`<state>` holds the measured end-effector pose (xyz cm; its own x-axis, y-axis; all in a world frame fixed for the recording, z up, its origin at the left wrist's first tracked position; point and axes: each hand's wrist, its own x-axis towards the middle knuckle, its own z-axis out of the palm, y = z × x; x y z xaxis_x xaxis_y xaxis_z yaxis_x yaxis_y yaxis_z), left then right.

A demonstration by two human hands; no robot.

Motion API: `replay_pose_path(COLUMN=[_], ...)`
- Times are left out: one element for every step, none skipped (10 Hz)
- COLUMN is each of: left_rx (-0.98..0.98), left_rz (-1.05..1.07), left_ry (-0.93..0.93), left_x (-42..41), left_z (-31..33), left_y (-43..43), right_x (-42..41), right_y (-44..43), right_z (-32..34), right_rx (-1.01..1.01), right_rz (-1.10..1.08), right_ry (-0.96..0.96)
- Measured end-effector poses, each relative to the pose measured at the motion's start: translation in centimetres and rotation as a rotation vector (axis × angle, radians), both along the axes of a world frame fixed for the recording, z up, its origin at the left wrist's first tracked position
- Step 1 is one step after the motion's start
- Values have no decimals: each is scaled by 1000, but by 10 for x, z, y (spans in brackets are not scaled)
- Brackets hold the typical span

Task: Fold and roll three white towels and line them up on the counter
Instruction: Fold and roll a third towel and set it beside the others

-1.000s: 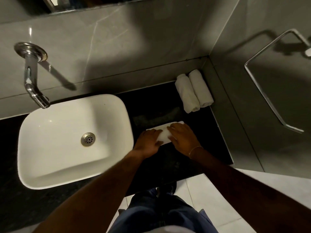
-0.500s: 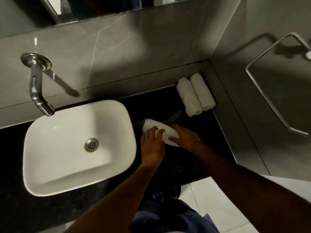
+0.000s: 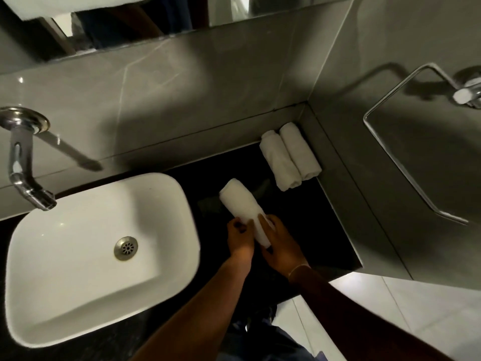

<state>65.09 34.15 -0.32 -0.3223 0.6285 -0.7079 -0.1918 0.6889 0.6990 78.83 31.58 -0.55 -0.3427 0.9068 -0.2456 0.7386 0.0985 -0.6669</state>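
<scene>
Rolled tight now, the third towel (image 3: 243, 207) has swung end-on between both hands above the black counter (image 3: 325, 230). Left hand (image 3: 240, 237) and right hand (image 3: 282, 250) clasp its near end, fingers curled. No writing shows. Two rolled towels (image 3: 290, 158) lie touching in the corner.

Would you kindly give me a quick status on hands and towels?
Left hand and right hand grip third rolled white towel. Two rolled white towels touching in corner. Black counter path clear.

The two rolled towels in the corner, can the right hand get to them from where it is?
Probably yes: bare black counter separates the right hand from the two rolled towels. But it holds the third towel.
</scene>
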Motion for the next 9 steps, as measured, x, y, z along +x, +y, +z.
replay_pose_path(left_rx=[80,144,182,183,208,231,214,217,262], left_rz=[34,-51,-172,-313,-445,-473,-505,-527,-434], left_ry=[-71,-75,-69,4,6,-28,-34,27,121], left_x=[3,3,6,10,18,17,16,13,8], left_z=[-4,-4,-2,-2,-8,-13,-7,9,29], left_y=[26,53,101,144,161,162,155,144,120], right_x=[-3,-12,-18,-10,2,11,9,11,13], right_y=[22,54,102,127,132,134,129,121,113], right_z=[-1,-3,-3,-12,-15,-16,-5,7,20], right_rx=[31,117,87,249,269,385,357,348,309], right_rz=[-97,-157,-293,-248,-239,-208,-169,-150,-152], right_ry=[12,-45,8,-173,-245,-398,-477,-481,-472])
